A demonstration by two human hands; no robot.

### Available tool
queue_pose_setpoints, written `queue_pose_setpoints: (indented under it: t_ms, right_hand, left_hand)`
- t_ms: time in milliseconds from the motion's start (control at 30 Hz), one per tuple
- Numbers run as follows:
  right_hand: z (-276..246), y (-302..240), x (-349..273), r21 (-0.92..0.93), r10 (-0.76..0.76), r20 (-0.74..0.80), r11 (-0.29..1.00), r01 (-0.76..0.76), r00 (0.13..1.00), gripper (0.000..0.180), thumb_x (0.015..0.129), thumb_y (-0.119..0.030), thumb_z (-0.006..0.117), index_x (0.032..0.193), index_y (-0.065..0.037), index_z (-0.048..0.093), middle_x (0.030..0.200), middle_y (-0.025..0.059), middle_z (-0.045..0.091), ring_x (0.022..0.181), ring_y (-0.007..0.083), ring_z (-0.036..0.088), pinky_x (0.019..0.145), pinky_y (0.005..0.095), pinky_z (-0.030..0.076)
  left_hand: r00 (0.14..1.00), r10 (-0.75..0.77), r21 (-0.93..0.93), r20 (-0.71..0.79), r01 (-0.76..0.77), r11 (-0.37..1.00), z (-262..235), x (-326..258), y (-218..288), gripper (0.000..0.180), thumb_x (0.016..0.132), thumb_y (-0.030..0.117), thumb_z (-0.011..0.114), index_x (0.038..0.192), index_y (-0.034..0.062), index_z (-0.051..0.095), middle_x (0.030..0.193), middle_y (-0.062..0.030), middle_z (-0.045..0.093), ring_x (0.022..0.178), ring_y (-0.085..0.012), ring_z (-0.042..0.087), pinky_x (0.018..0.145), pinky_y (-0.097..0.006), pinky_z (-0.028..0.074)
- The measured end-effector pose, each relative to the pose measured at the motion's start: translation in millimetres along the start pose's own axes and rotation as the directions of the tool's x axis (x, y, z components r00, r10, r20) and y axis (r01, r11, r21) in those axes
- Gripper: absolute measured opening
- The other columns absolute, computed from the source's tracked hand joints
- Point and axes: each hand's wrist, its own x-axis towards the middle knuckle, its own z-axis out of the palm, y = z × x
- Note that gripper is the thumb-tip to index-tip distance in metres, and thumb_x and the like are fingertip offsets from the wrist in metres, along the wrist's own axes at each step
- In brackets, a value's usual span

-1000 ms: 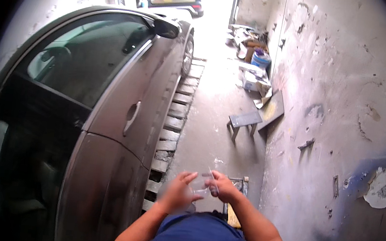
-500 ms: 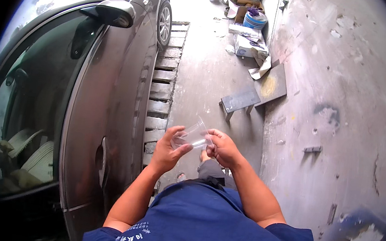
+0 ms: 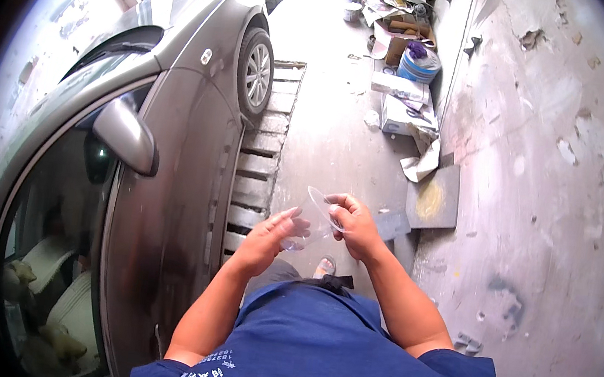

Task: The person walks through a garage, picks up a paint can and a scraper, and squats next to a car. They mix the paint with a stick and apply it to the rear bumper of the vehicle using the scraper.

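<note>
A clear, see-through plastic cup [image 3: 318, 228] is tilted in front of my waist, its round rim toward the upper right and its base toward the lower left. My right hand [image 3: 355, 230] is closed on the cup's rim side, thumb and fingers pinching the wall. On the other side, my left hand [image 3: 263, 244] has its fingers stretched out and a little apart beside the cup's lower part. Whether those fingers touch the plastic I cannot tell, as they are slightly blurred.
A grey-brown car [image 3: 170, 166] stands close on my left, its mirror [image 3: 128, 135] jutting out. Slatted floor grating [image 3: 252, 190] runs alongside it. Right of me are a low stool [image 3: 392, 225], a dark board [image 3: 435, 198], boxes [image 3: 403, 116], a blue-and-white bucket [image 3: 419, 66] and a scuffed wall [image 3: 541, 178].
My left hand has loosened from the cup and its fingers have straightened. The cup has turned in my right hand. The view has shifted forward past the car and stool.
</note>
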Motion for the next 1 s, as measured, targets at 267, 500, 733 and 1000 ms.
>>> queue_pose_setpoints:
  t_ms: [267,500,733,1000]
  right_hand:
    - [-17,-90,142,-0.428,-0.342,-0.073,0.859,0.280,0.937,0.027,0.088,-0.013,0.053,0.108,0.004,0.060,0.084,0.0077,0.065,0.073,0.0111,0.057,0.067,0.0273,0.047]
    - [-18,-197,270,-0.016,-0.441,-0.159,0.896,0.445,0.883,0.021,0.097,-0.017,0.049,0.105,0.000,0.059,0.064,-0.0008,0.051,0.055,0.0060,0.047,0.054,0.0218,0.039]
    - [-70,-260,377,-0.110,-0.523,-0.300,0.849,0.516,0.797,0.023,0.096,-0.024,0.056,0.095,-0.002,0.057,0.067,0.0011,0.054,0.062,0.0085,0.050,0.061,0.0235,0.042]
    - [-133,-319,540,-0.006,-0.527,-0.285,0.836,0.548,0.801,0.033,0.098,-0.030,0.052,0.074,-0.008,0.049,0.061,0.0035,0.052,0.056,0.0093,0.047,0.056,0.0227,0.039]
  left_hand:
    - [0.938,0.345,0.883,-0.035,-0.133,0.450,-3,147,88,0.091,0.069,0.028,0.085,0.139,0.0012,0.032,0.114,-0.0159,0.056,0.107,-0.0235,0.059,0.091,-0.037,0.048]
    - [0.767,0.630,0.671,0.123,-0.532,0.517,-62,321,168,0.084,0.065,0.010,0.085,0.134,0.0049,0.036,0.117,-0.0109,0.054,0.108,-0.0227,0.057,0.095,-0.036,0.046]
    - [0.440,0.812,0.725,0.384,-0.688,0.030,-72,442,286,0.080,0.066,0.014,0.084,0.129,0.0053,0.036,0.116,-0.0166,0.053,0.106,-0.0325,0.057,0.090,-0.040,0.048]
    - [0.621,0.753,0.595,0.215,-0.695,0.403,-103,610,357,0.082,0.068,0.010,0.083,0.132,0.0045,0.033,0.113,-0.0134,0.053,0.104,-0.0247,0.057,0.090,-0.036,0.047]
